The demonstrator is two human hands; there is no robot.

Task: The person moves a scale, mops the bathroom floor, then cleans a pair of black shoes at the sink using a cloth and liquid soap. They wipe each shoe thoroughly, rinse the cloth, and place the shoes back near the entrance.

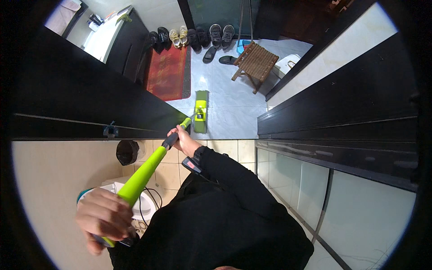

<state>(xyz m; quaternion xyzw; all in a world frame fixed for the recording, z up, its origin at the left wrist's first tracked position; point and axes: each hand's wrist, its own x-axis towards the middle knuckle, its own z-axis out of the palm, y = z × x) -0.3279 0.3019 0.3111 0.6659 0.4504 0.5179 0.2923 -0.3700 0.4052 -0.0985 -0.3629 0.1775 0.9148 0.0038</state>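
Note:
I hold a bright green mop handle (143,173) with both hands. My left hand (104,217) is closed around its upper end at the lower left. Further down the shaft, my right hand (184,140) grips the black section. The flat green mop head (200,112) rests on the pale tiled floor (229,108) beyond a dark doorway. My right arm wears a black sleeve with a dark watch (192,164) at the wrist.
A black waste bin (128,152) stands by the beige wall on the left. On the far floor lie a red mat (168,72), a row of several shoes (193,37) and a wooden folding stool (254,63). Dark door frames flank the opening, with frosted glass panels (360,211) at right.

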